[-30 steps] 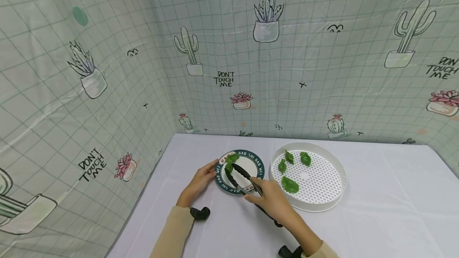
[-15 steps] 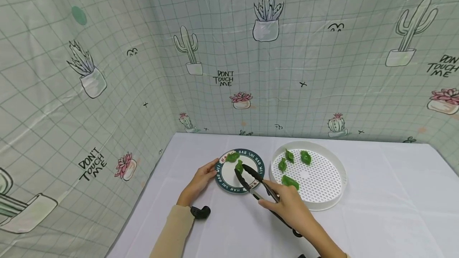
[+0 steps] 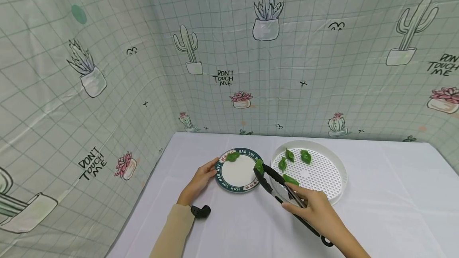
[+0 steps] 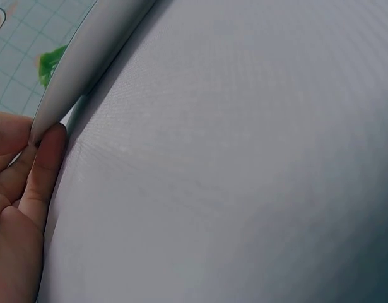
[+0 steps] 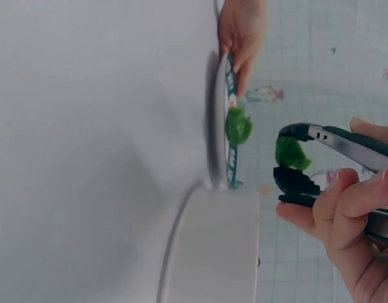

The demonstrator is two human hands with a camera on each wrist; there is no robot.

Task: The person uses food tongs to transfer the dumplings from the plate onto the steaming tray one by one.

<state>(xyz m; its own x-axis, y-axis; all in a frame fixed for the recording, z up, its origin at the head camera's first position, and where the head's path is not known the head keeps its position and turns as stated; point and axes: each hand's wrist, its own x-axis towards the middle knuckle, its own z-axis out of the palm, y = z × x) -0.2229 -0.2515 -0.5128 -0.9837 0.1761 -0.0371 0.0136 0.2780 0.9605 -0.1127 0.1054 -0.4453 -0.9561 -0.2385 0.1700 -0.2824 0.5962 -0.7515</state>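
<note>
Right hand grips tongs pinching a green dumpling over the plate's right rim; left hand fingers curl on its left edge.

the backdrop reads "don't touch me" in several places; the plate rim reads "hao shi".

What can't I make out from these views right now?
- Head view: part of one dumpling in the white tray lies behind the tongs held in the right hand.
- Left wrist view: the plate shows only its underside; the left hand is cut by the edge.
- Right wrist view: the tray's inside is hidden by its wall.
- Plate lettering: too small to read fully.
</note>
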